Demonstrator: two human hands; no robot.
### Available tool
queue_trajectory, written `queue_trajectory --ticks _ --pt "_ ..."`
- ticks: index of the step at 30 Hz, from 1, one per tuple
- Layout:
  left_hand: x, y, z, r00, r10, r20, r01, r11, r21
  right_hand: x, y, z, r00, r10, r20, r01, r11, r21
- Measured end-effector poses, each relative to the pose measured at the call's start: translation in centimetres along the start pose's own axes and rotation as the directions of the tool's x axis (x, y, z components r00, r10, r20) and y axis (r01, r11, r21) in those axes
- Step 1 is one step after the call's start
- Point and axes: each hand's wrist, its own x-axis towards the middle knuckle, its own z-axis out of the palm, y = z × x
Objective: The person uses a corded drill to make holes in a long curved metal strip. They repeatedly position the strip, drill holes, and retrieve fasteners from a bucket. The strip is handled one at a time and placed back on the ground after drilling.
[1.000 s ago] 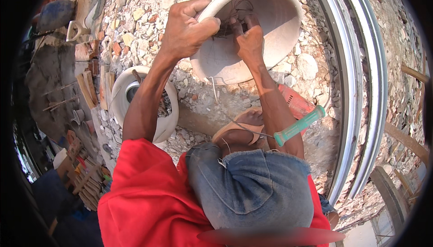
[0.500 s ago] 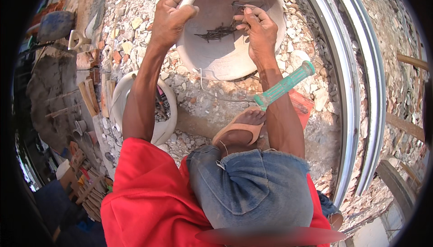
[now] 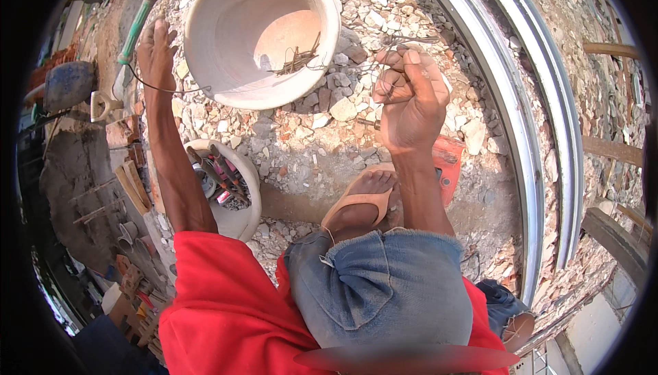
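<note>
A pale, dusty bucket point(image 3: 229, 53) stands tilted toward me on the rubble, with a bunch of thin dark wire pieces point(image 3: 299, 61) at the bottom. To the left of its rim is my left hand point(image 3: 157, 59), fingers apart and up, beside the bucket handle's green grip point(image 3: 137, 27). The handle's wire crosses my left wrist. My right hand point(image 3: 415, 94), right of the bucket, is closed on several thin bent wires point(image 3: 411, 38) that stick out from its fingers.
A smaller pale bucket point(image 3: 250, 200) holding tools sits by my left forearm. Long metal rails point(image 3: 510, 90) run along the right. Near my right forearm lies a red object point(image 3: 447, 166). Broken stone and brick surround my sandalled foot point(image 3: 360, 200).
My left hand has let go of the bucket rim and moved left. The green-gripped handle has swung from right to left. My right hand has come out of the bucket with wires.
</note>
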Motion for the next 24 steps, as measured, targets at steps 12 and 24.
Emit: queue_trajectory --ticks 12,24 --pt "-19.1 16.9 9.1 0.936 0.100 0.337 0.002 0.957 -0.290 -2.7 -2.8 2.6 0.980 -0.184 0.081 0.201 0.907 -0.371" --pt "-23.5 16.3 13.3 0.921 -0.025 0.389 0.193 0.896 -0.401 -2.8 -3.5 -2.6 0.777 -0.440 0.450 0.625 0.447 -0.640"
